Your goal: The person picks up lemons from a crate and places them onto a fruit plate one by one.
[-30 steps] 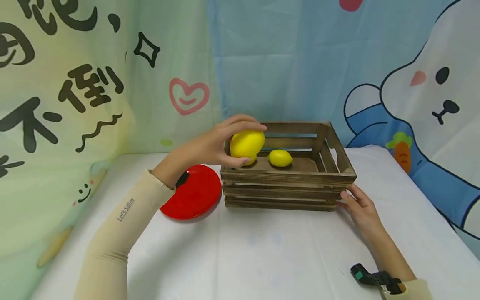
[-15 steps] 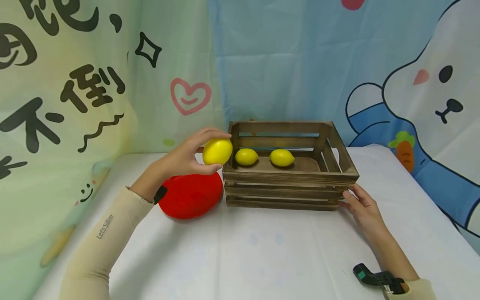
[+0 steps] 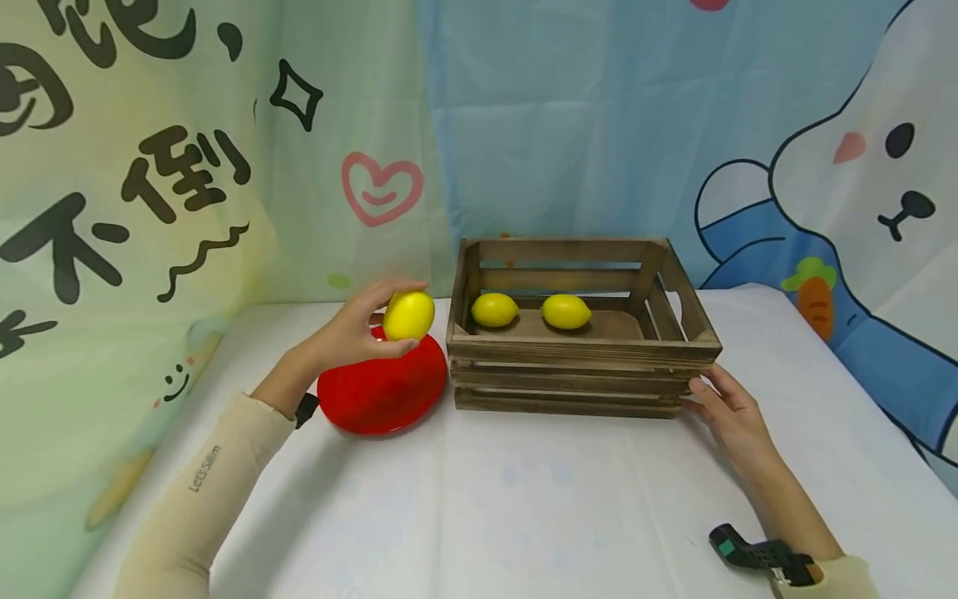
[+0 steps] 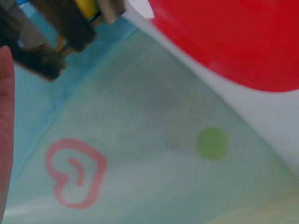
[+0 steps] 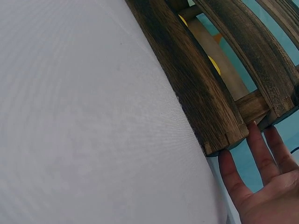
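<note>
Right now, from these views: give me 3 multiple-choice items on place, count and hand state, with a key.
1. Where is the held lemon?
A. inside the crate
B. above the red plate
C. on the cloth by the right hand

2. How many lemons lie in the wooden crate?
A. two
B. three
C. none

3. What is the right hand doing?
A. gripping a lemon
B. fist, clear of everything
C. straight fingers against the crate's corner

Key: B, the left hand holds it over the red plate; A, two show inside; C, the right wrist view shows it.
</note>
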A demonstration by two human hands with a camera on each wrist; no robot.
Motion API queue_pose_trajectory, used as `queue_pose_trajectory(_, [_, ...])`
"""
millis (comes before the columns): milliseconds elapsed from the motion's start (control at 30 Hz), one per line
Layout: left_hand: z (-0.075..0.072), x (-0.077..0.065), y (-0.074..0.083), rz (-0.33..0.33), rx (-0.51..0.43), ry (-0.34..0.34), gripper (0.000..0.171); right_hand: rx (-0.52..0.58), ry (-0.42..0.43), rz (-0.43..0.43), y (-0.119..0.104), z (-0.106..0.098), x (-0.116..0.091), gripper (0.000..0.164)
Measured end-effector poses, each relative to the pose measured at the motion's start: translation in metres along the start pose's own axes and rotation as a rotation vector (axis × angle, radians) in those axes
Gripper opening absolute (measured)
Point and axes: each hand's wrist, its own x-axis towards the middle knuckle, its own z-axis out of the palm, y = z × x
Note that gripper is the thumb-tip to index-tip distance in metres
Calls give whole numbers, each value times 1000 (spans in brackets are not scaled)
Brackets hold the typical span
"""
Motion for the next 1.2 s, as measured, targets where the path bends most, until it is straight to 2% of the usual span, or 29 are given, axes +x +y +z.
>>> queue_pose_trajectory(133, [10, -10, -16, -86, -4, 31, 67, 13, 4, 3, 0, 0, 0, 47])
queue_pose_trajectory(300, [26, -18, -31, -213, 90, 81, 67, 26, -1, 10, 0, 0, -1, 46])
queue_pose_trajectory(367, [33, -19, -34, -266, 125, 93, 67, 31, -6, 5, 1, 0, -1, 46])
queue_pose_trajectory(533, [50, -22, -39, -372, 137, 125, 69, 16, 2, 17, 1, 0, -2, 46])
queue_pose_trajectory(800, [63, -24, -46, -543, 102, 141, 66, 20, -8, 4, -1, -2, -1, 44])
queue_pose_trajectory(967, [69, -25, -50, -589, 80, 109, 68, 30, -11, -5, -2, -2, 0, 44])
queue_pose_trajectory(1200, [74, -27, -51, -569, 78, 76, 69, 18, -13, -6, -1, -1, -1, 44])
